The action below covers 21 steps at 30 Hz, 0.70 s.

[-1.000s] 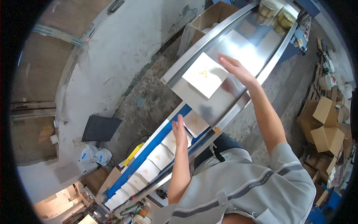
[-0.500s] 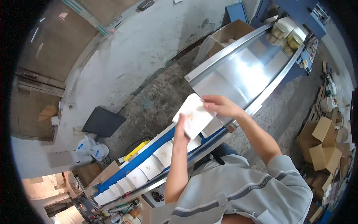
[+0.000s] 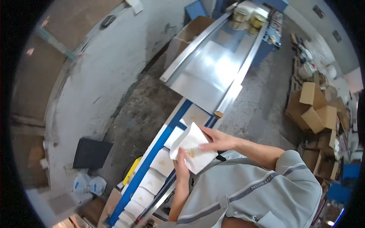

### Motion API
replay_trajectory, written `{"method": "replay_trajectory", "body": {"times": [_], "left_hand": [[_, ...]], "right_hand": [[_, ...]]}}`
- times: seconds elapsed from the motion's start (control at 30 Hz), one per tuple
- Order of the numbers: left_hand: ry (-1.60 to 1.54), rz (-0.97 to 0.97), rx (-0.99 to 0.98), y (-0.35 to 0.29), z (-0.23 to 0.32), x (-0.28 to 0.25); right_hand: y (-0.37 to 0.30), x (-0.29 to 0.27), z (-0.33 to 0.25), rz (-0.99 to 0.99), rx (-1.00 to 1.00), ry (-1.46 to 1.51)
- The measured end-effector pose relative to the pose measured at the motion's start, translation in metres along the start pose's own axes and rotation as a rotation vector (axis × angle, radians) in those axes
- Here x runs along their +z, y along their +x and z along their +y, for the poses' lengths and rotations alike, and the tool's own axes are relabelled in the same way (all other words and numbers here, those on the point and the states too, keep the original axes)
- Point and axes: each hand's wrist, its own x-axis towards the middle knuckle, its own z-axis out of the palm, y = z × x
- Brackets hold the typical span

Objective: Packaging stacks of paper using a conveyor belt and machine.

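Note:
I hold a stack of white paper napkins [image 3: 194, 152] with a small gold print in front of my body. My left hand [image 3: 182, 163] grips its left side, thumb on top. The fingers of my right hand [image 3: 219, 140] close on its right edge, with the thumb lying on the upper face. Under and beyond the stack runs a blue conveyor belt [image 3: 133, 175]. Similar white napkin stacks [image 3: 151, 181] lie along the belt in an overlapping row. One more napkin stack [image 3: 194, 115] lies at the belt's far end, by the metal table.
A shiny steel table [image 3: 201, 81] with raised rails continues from the belt; round yellowish containers [image 3: 256, 22] stand at its far end. Open cardboard boxes [image 3: 313, 108] are piled at the right. A dark panel [image 3: 91, 153] leans by the left wall, near a plastic bag [image 3: 90, 184].
Both hands have drawn the napkin stack nearer to my body, and it is now tilted differently. My view has turned, so the belt and steel table appear farther left and steeper.

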Motion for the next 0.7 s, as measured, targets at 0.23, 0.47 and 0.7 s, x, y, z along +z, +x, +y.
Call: {"method": "replay_trajectory", "body": {"times": [0.23, 0.47, 0.7], "left_hand": [[0.453, -0.306, 0.048, -0.021, -0.031, 0.062], [0.57, -0.405, -0.221, -0.009, -0.084, 0.118], [0.781, -0.403, -0.264, -0.006, -0.133, 0.21]], "right_hand": [[-0.082, -0.062, 0.03, 0.212, 0.182, 0.066], [-0.143, -0.274, 0.081, 0.675, 0.215, 0.175], [-0.037, -0.441, 0.115, 0.711, 0.013, 0.315]]}}
